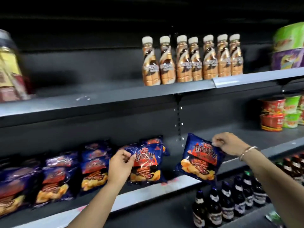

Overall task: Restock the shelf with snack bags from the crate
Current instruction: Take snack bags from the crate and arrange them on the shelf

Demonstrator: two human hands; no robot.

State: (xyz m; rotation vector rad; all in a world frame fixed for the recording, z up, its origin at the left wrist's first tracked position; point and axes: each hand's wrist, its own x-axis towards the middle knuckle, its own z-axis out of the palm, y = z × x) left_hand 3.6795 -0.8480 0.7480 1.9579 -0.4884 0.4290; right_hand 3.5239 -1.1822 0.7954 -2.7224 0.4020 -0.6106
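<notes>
You are pinching 2 snack bags by their top seams: your left hand (120,167) is holding one bag (144,162) upright on the middle shelf (148,197), your right hand (227,143) is tilting another bag (201,159) over the shelf's front edge. Both probably feel light, crinkly, crushable; long axes are running vertically, tops up.

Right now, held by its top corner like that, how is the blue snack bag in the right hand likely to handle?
The blue snack bag hangs tilted from the right hand, which pinches its upper edge, so it is probably light. Its puffed, crinkled film suggests that it flexes and may slip. The chips pictured on the front hint at fragile contents, so squeezing seems unwise.
</notes>
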